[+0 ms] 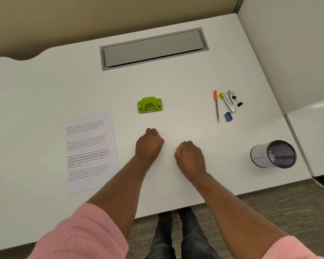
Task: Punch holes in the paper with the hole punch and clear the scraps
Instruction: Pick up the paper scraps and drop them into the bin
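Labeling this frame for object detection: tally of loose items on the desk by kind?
Printed paper sheet: 1
Green hole punch: 1
Orange-capped pencil: 1
Staple remover with yellow grips: 1
Black binder clips: 2
Blue pencil sharpener: 1
Mesh cup lying on its side: 1
Total: 8

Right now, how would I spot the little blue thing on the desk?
Start at the white desk and go to the small pile of stationery on its right. The blue pencil sharpener sits at the near end, beside the orange-capped pencil. It is the pile's only blue, blocky piece.
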Motion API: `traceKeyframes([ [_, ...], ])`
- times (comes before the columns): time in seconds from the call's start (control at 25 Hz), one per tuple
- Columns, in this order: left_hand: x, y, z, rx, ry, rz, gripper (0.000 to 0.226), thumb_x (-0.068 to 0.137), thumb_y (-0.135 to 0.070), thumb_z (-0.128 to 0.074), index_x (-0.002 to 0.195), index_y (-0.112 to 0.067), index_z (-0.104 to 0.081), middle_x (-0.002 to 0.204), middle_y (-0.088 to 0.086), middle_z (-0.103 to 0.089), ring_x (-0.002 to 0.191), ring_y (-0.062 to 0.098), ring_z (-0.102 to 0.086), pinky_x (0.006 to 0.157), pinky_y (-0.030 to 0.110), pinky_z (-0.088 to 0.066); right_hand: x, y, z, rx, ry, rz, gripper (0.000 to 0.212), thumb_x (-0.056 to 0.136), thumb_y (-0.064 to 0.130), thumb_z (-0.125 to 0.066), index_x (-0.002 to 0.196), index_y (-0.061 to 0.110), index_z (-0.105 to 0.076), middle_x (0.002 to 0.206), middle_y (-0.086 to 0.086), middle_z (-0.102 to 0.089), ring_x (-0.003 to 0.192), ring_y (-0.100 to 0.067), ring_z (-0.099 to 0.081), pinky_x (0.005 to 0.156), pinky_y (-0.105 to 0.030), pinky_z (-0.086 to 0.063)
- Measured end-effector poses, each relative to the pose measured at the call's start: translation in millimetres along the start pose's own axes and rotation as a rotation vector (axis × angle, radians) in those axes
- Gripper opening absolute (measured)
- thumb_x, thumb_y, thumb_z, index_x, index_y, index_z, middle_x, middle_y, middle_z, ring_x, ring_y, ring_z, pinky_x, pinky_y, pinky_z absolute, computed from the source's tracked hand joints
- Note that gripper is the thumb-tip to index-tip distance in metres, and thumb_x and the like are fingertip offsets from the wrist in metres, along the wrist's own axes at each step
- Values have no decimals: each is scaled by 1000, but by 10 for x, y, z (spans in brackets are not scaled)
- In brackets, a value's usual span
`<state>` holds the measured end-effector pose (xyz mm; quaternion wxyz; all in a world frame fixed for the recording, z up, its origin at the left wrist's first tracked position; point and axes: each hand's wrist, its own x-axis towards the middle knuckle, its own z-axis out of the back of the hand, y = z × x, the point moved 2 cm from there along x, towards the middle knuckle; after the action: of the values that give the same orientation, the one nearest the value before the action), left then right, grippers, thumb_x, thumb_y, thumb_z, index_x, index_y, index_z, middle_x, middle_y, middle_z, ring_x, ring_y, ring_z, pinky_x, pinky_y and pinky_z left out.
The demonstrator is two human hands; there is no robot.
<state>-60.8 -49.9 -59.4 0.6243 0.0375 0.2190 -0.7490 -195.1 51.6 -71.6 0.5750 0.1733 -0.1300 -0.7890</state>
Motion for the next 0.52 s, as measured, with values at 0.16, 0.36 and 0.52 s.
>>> traceKeyframes([
  [0.16,-173,26,52,-225,7,142,17,93,-21,-43,96,-10,-56,104,8,-56,90,37,-59,75,36,-44,-53,-260,163,506,4,-323,11,94,16,-48,83,18,-48,88,2,-57,76,-17,-55,68,-32,-46],
  [0.36,-437,-288,142,-367,20,80,13,91,-28,-48,92,-18,-57,105,2,-58,91,30,-60,80,38,-50,-175,-428,511,642,-66,-348,11,95,8,-49,87,14,-53,87,4,-58,75,-10,-53,65,-23,-40],
  [0.52,-581,-877,154,-396,65,-98,10,89,-31,-50,87,-22,-54,100,-2,-58,85,26,-61,78,39,-52,-276,-607,915,641,-175,-371,9,97,11,-50,89,13,-54,89,3,-60,79,-10,-56,64,-21,-44],
])
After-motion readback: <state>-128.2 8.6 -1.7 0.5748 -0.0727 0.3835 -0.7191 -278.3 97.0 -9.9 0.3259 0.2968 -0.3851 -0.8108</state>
